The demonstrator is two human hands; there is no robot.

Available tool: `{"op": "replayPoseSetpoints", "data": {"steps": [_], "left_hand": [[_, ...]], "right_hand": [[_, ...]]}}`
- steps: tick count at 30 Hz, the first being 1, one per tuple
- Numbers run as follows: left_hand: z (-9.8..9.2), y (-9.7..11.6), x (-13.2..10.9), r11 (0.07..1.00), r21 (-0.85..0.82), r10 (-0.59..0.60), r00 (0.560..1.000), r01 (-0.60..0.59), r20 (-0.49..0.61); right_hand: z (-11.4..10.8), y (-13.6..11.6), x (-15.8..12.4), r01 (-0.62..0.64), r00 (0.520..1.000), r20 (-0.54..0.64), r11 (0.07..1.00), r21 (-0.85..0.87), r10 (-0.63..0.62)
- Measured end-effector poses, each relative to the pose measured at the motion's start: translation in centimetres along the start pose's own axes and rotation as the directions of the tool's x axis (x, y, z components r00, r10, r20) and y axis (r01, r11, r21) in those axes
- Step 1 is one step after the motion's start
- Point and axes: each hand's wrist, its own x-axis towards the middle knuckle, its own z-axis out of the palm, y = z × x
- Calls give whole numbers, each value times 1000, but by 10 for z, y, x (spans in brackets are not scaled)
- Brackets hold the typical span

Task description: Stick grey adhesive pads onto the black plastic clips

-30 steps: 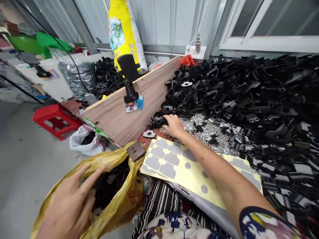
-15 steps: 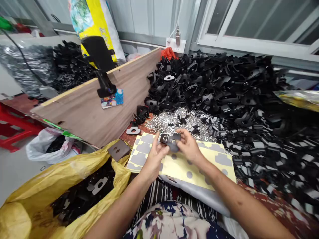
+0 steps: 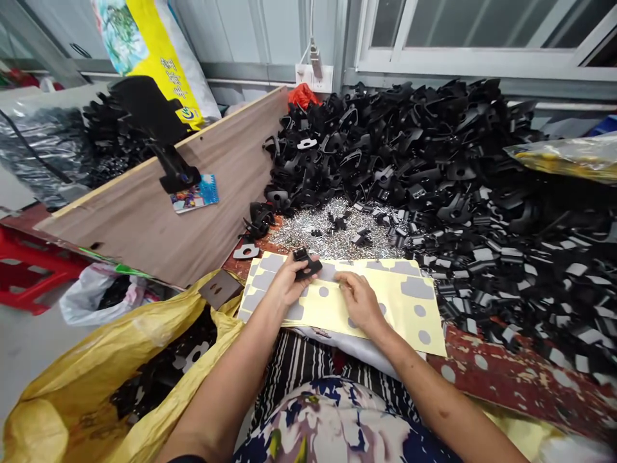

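Part (image 3: pixel 308 263): small black plastic piece, held just above the sheet's far-left end, a little short of the screws.
Left hand (image 3: pixel 285 287): closed on the part, thumb and fingertips pinching it; the wrist lies across the sheet's left end.
Right hand (image 3: pixel 360 302): palm down, fingers loosely stretched and close together, tips touching the sheet beside a grey pad; nothing shows in its grip.
Sheet (image 3: pixel 400 315): yellow backing paper lying flat in front of the person, dotted with grey pads (image 3: pixel 417 287), some small and round, some large and blocky.
Screws (image 3: pixel 337 226): silver pile just beyond the sheet, with a few black pieces lying in it.
Heap (image 3: pixel 434 161): black plastic pieces banked up behind the screws and spreading far to the right.
Board (image 3: pixel 202 225): wooden panel standing on edge to the left of the heap, running away from the sheet.
Clamp (image 3: pixel 166 154): black holder gripping the board's top edge, with a bright card (image 3: pixel 195 194) just under it.
Bag (image 3: pixel 87 366): yellow plastic, open at lower left beside the left forearm, with dark pieces inside.
Sack (image 3: pixel 159 51): yellow and white, upright behind the board.
Stool (image 3: pixel 19 276): red, on the floor at far left.
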Motion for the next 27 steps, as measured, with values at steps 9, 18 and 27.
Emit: {"op": "replayPoseSetpoints", "data": {"steps": [9,18,27], "left_hand": [[-8,4,14,995,-99,-16,1000,13,-24],[17,-13,-46,997,-69,55,957,-37,283],[42,-33,-61,991,-125,10,922,42,388]], "right_hand": [[-63,-20,14,-335,698,711,839,428,-84],[-63,-32,6,-19,1000,-6,919,395,24],[-50,-38,-1,-31,993,-84,890,455,77]]}}
